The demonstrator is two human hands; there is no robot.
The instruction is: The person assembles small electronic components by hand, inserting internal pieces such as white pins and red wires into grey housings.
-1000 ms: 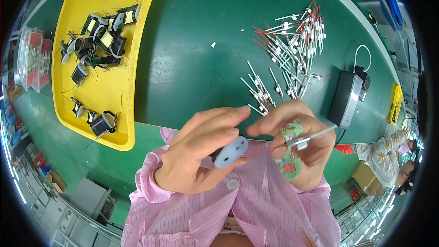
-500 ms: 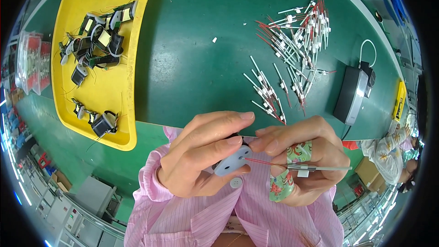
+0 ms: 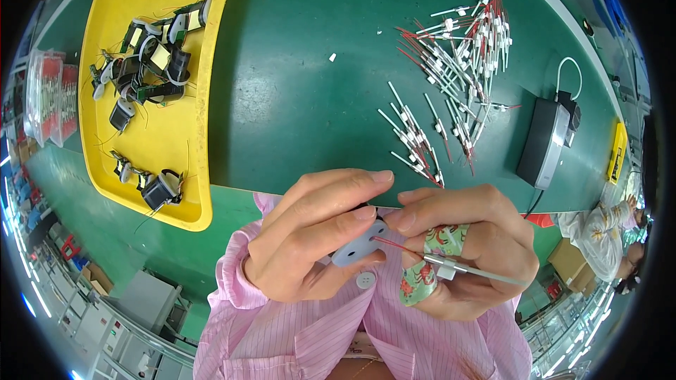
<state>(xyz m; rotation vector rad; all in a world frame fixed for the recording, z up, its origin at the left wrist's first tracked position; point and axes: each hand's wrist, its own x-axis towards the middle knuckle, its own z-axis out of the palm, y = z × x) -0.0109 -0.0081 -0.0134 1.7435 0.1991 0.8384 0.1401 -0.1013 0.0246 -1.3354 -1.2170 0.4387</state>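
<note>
In my left hand (image 3: pixel 303 243) is a spool (image 3: pixel 358 246) with a pale grey, round end plate that has small holes. The fingers curl over its dark body and hide most of it. My right hand (image 3: pixel 493 250), with green patterned bandages on two fingers, is closed on a wire lead (image 3: pixel 487 274). This lead is a thin pale tube with a white clip (image 3: pixel 446 269) and a red wire (image 3: pixel 391 243) at one end. The red wire's tip meets a hole in the end plate; how deep it goes I cannot tell. Both hands are close together in front of the table edge.
A yellow tray (image 3: pixel 201 197) on the left holds several dark wound spools (image 3: pixel 158 60). More red-and-white leads (image 3: pixel 486 46) lie piled at the far right, with a smaller group (image 3: pixel 414 137) nearer. A black-and-grey box (image 3: pixel 546 144) stands right. Clear packs (image 3: pixel 53 95) lie left of the tray.
My right hand has shifted slightly left, and the lead now slants more, its pale tail lower. The bandaged fingers are closer to the spool. My left hand has hardly moved.
</note>
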